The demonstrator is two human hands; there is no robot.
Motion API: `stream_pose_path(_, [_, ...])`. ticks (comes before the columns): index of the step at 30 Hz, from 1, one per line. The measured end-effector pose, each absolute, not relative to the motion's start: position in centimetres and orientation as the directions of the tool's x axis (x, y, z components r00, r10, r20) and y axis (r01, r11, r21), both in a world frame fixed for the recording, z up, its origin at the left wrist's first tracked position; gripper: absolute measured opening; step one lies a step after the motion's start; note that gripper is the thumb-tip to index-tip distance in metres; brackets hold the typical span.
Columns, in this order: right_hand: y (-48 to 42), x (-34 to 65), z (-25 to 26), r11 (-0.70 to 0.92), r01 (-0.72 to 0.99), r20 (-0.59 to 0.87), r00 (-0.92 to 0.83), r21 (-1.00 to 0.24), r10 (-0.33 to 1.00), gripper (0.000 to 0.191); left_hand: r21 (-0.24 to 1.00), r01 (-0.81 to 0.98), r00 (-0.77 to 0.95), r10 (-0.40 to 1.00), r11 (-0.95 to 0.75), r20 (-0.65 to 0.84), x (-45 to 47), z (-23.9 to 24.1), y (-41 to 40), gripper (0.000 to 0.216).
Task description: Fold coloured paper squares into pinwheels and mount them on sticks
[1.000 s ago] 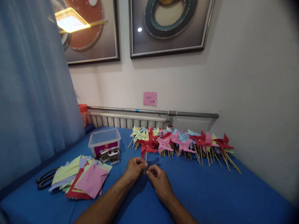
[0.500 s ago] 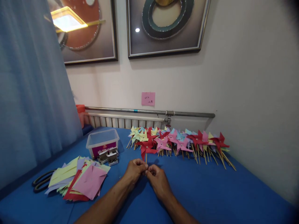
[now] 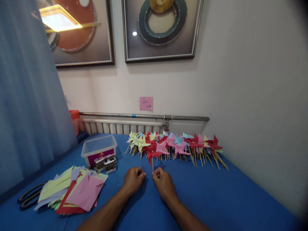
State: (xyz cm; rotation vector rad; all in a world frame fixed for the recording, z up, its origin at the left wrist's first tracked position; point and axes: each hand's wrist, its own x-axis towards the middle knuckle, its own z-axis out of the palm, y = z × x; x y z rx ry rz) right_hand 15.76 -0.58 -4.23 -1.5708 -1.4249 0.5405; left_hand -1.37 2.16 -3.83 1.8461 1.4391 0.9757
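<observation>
Upright in front of me stands a red paper pinwheel [image 3: 151, 151] on a thin wooden stick. My right hand [image 3: 164, 183] pinches the lower part of that stick between thumb and fingers. Just left of the stick and apart from it is my left hand [image 3: 133, 180], its fingers curled in and nothing showing in them. Behind the held pinwheel lie rows of finished pinwheels [image 3: 180, 147] in red, pink, yellow and blue, sticks toward me. A pile of cut paper squares [image 3: 85, 192] lies to the left of my left arm.
Beside the paper pile are black-handled scissors [image 3: 30, 196]. A clear plastic tub [image 3: 99, 144] stands at the back left, with small open boxes [image 3: 106, 163] of metal pins before it. A blue cloth [image 3: 216, 199] covers the table, and a metal pipe [image 3: 144, 116] runs along the wall.
My left hand has come off the stick and moved a little left. The right hand keeps its pinch on the pinwheel. The view has shifted slightly right.
</observation>
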Motion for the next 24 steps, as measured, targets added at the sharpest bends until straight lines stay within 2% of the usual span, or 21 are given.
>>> stream_pose_path(3, [-0.1, 18.9, -3.9, 0.058, 0.637, 0.300, 0.278, -0.769, 0.913, 0.016, 0.725, 0.643, 0.162, 0.969, -0.247, 0.187, -1.8, -4.0, 2.3, 0.015])
stream_pose_path(7, [0.7, 24.6, -2.7, -0.167, 0.747, 0.256, 0.415, -0.643, 0.873, 0.021, 0.682, 0.693, 0.171, 0.972, -0.234, 0.160, -1.9, -3.9, 2.4, 0.016])
stream_pose_path(10, [1.2, 27.0, -1.8, -0.264, 0.780, 0.237, 0.461, -0.567, 0.855, 0.024, 0.631, 0.738, 0.175, 0.971, -0.238, 0.162, -1.6, -3.7, 2.2, 0.015])
stream_pose_path(15, [1.5, 27.4, -1.3, -0.320, 0.784, 0.216, 0.491, -0.532, 0.844, 0.029, 0.602, 0.763, 0.194, 0.972, -0.235, 0.135, -1.6, -3.4, 1.8, 0.017])
stream_pose_path(24, [1.2, 28.4, -0.6, -0.400, 0.810, 0.183, 0.511, -0.428, 0.840, 0.027, 0.557, 0.791, 0.230, 0.967, -0.254, 0.114, -1.9, -3.4, 1.9, 0.017])
